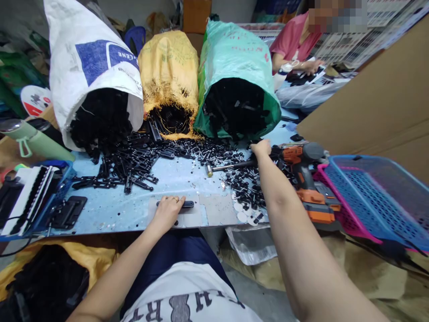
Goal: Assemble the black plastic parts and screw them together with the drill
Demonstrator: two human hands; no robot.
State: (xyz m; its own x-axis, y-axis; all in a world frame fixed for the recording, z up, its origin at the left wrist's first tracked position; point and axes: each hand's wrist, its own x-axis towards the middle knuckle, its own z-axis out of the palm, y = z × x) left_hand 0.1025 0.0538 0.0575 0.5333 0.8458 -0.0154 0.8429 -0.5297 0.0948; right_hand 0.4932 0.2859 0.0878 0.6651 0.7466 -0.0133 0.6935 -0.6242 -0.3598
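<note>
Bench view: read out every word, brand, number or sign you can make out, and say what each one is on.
"ENE", the end of a cut-off word: white sack.
"RT", with other lettering too distorted to read: white shirt.
Red print, too blurred to read: green sack.
Faint print, unreadable: yellow sack.
Dark marks, too blurred to read: red and white disc.
No numbers are legible.

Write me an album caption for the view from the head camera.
Left hand on a black part, right hand near the green sack's mouth, black pieces heaped on the blue worktop.
</note>
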